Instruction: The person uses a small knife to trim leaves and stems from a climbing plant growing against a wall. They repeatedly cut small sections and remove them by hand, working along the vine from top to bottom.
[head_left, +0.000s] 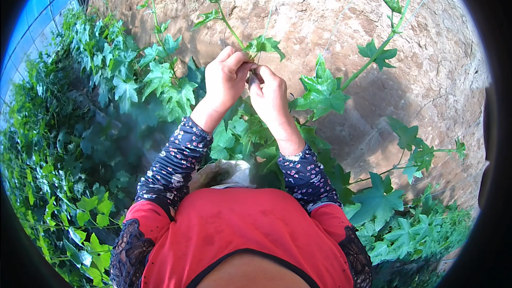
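Both hands meet at a green climbing vine (231, 28) with lobed leaves, in front of the bare brown soil. My left hand (223, 79) is closed, its thumb and fingers pinching the vine's stem just below a leaf (265, 46). Touching it, my right hand (271, 96) is also closed, thumb and forefinger pressed together at the same spot. What lies between the right fingertips is too small and covered to make out. A thin pale string (274, 0) runs from above down toward the fingers.
Another vine shoot (376, 56) slants up to the right along its own string. A shorter one (154, 8) rises at the left. Dense foliage (69, 144) fills the left side, and more leaves (378, 202) spread at lower right. Blue sheeting (40, 13) stands at upper left.
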The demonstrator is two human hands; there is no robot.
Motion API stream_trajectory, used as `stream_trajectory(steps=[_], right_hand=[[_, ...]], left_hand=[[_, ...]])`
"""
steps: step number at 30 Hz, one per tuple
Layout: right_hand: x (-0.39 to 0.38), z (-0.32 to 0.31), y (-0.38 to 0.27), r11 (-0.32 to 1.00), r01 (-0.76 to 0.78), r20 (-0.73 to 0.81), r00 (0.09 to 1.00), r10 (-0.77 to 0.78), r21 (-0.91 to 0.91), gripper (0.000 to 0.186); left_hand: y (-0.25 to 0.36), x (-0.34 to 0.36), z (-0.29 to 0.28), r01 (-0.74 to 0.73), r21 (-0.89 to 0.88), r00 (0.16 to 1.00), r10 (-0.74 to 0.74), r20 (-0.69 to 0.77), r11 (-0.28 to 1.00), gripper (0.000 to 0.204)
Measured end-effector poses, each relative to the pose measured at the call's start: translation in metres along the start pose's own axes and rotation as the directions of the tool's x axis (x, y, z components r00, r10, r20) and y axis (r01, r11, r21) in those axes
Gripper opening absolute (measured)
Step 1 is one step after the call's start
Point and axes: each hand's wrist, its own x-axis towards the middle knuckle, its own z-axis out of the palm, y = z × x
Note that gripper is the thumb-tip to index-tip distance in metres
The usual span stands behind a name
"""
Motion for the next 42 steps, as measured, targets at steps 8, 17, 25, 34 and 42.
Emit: stream_trajectory(steps=[8,17,25,34,42], right_hand=[[0.002,-0.001,0.006,0.998,0.041,-0.020,0.999,-0.042,-0.055,0.005],[0.001,-0.003,0.007,0.981,0.129,-0.029,0.990,-0.135,-0.145,0.020],[0.006,-0.011,0.017,0.997,-0.032,-0.018,0.999,0.031,-0.069,0.016],[0.012,-0.014,0.031,0.914,-0.216,0.140,0.974,0.177,0.344,0.008],[0.014,-0.027,0.002,0.956,0.067,0.154,0.988,-0.023,-0.287,0.015]], left_hand=[[0.004,0.005,-0.011,0.023,-0.026,0.994,-0.020,0.111,0.999,0.010],[0.007,0.017,-0.010,-0.116,0.247,0.971,0.058,0.233,0.962,0.011],[0.019,-0.022,-0.033,-0.058,-0.172,0.867,0.136,0.480,0.983,0.008],[0.017,-0.022,-0.052,0.527,-0.220,0.272,0.082,0.959,0.821,0.033],[-0.002,0.030,0.005,0.709,-0.429,0.691,-0.434,0.578,0.559,0.024]])
